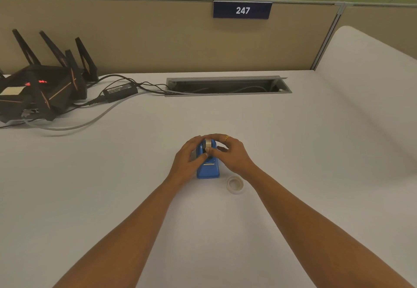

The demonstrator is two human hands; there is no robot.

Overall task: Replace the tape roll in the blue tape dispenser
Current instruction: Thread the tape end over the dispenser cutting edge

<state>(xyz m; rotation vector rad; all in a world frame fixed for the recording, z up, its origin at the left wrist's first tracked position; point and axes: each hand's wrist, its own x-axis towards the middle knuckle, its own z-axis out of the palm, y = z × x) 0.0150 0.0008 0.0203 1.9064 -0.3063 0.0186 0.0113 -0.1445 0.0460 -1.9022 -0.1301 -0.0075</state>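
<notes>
A blue tape dispenser (208, 170) stands upright on the white desk (293, 152), its cutter end toward me. A tape roll (209, 143) sits in its top slot. My left hand (188, 156) wraps the dispenser's left side, thumb on the front. My right hand (229, 152), with a gold ring, curls over the right side, thumb and fingers pinching the roll. A second, clear tape roll (235, 183) lies flat on the desk just right of the dispenser's base, below my right wrist.
A black router (40, 89) with several antennas, a power brick (120, 91) and cables (74, 125) fill the far left. An open cable tray (228, 85) is set in the desk at the back. A beige partition with a "247" sign (242, 10) stands behind.
</notes>
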